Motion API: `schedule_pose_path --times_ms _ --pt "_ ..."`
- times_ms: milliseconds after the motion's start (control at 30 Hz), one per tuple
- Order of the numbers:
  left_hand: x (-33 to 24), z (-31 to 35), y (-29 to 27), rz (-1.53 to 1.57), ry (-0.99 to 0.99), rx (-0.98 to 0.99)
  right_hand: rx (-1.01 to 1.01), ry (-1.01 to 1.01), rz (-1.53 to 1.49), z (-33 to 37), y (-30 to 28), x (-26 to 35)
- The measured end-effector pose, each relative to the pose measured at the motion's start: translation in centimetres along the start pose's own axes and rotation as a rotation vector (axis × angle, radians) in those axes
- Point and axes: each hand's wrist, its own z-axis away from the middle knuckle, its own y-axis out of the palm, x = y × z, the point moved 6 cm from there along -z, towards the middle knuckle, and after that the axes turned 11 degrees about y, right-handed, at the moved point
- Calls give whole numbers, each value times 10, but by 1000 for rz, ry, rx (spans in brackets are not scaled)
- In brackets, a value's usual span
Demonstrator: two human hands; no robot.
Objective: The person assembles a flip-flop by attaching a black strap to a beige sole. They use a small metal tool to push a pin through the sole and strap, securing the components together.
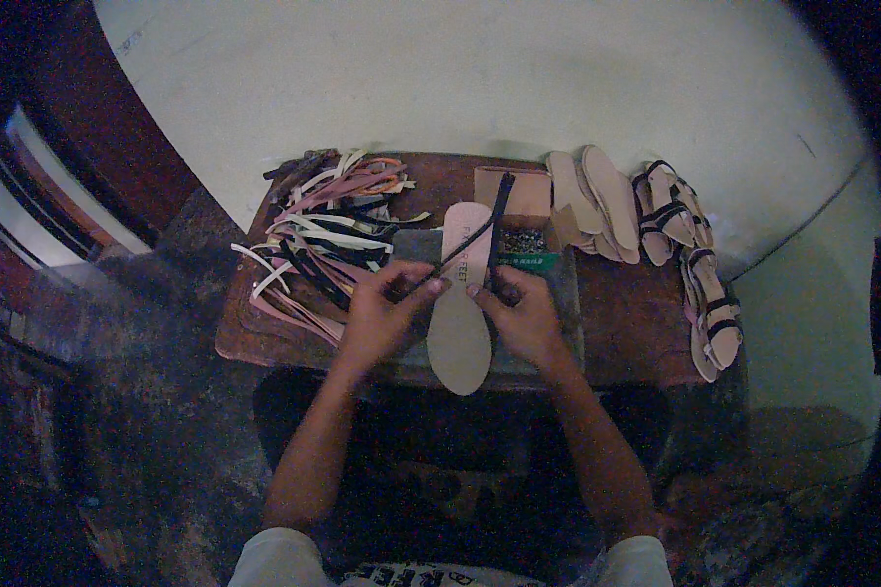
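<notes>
A long beige sandal sole (459,338) is held up between my hands, its pinkish heel part with dark lettering pointing away from me. My left hand (394,300) pinches its left edge, and my right hand (519,305) grips the right edge, thumb on top. A narrow black strap (502,201) runs from beside my left fingers across the heel part. Its loop rises past the far right of the sole, and it comes down to my right hand. Fingers hide where the strap meets the sole's edges.
The brown wooden table (626,338) bears a heap of loose coloured straps (328,240) at left. Behind the sole stands an open cardboard box (514,191) with small metal pieces (522,241). Farther right lie stacked bare soles (602,201) and strapped sandals (671,220). A pale wall (480,78) rises behind.
</notes>
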Motion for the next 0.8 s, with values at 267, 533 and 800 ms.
schedule_pose_path --times_ms 267,533,800 --pt "-7 -2 -15 68 -69 19 60 6 -39 5 -4 17" --pt "17 0 -14 289 -219 103 28 -40 39 3 -6 12" --pt "-4 -2 -13 29 30 99 50 -13 59 4 -5 16"
